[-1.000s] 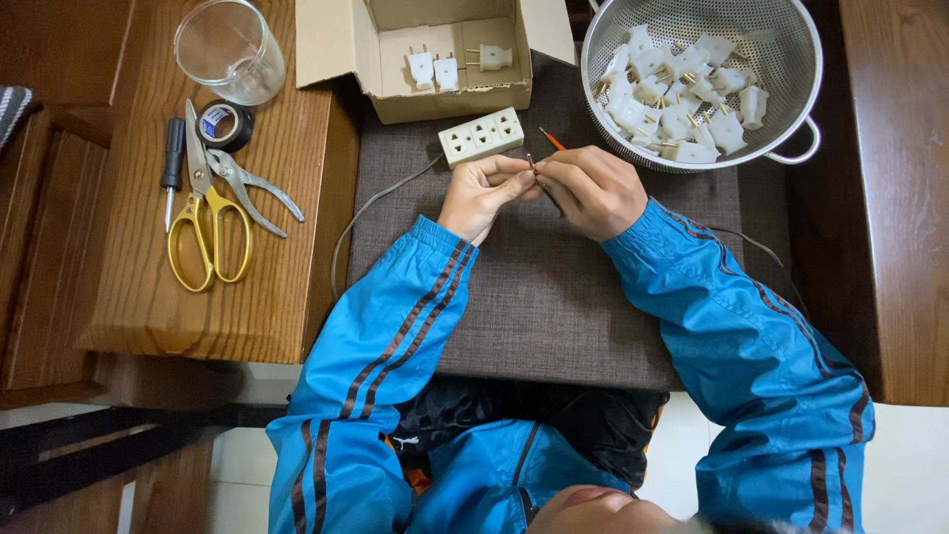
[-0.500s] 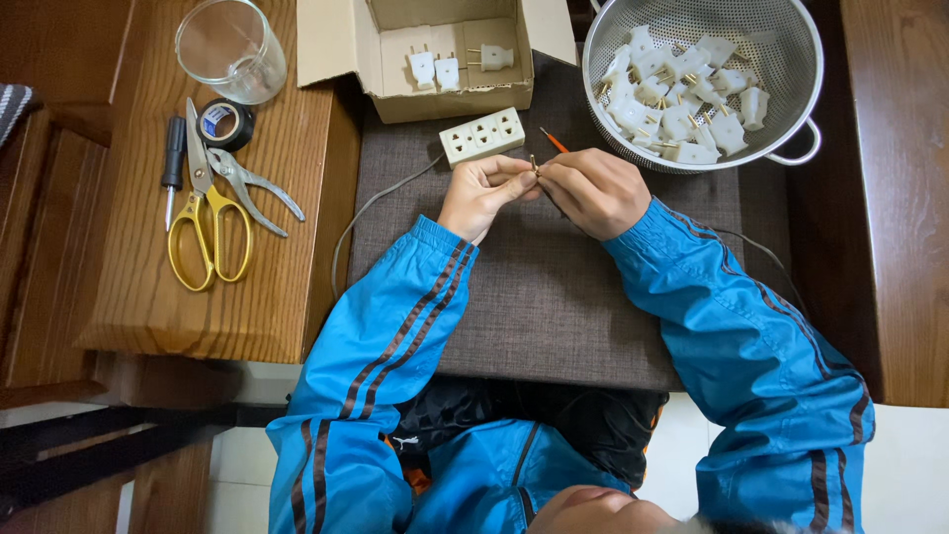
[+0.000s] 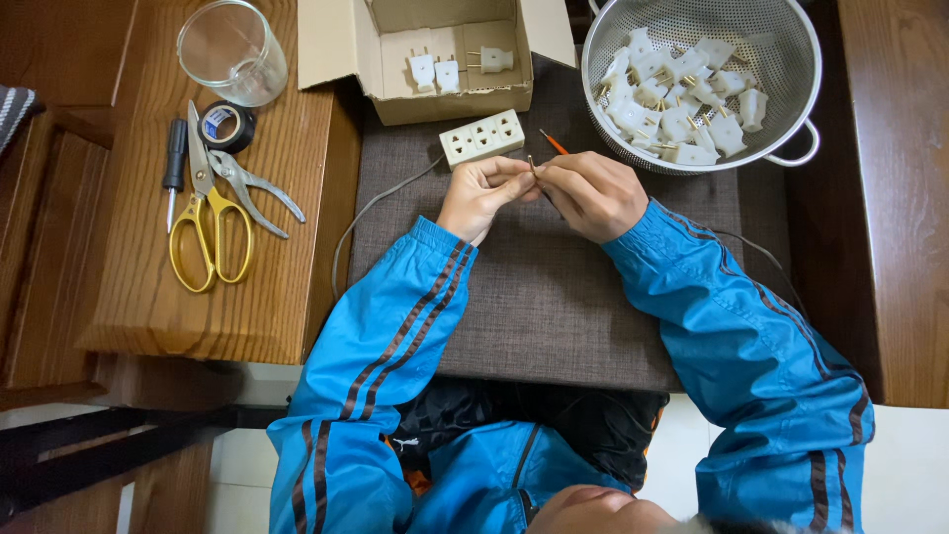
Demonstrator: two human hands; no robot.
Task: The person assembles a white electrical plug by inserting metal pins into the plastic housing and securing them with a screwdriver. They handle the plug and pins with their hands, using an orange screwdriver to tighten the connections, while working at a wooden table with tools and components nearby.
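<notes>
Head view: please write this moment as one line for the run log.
left hand: pinches small metal part | right hand: holds orange-handled tool at it | nearby: white socket strip, grey wire | surface: grey mat

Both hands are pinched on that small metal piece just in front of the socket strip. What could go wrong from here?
1. The small metal piece is pinched only at the fingertips of the left hand and right hand; it could slip onto the grey mat and be hard to spot.
2. The orange-handled tool lies right beside the right hand and may get knocked.
3. The grey cord loops near the left sleeve and might snag, tugging the socket strip.
</notes>
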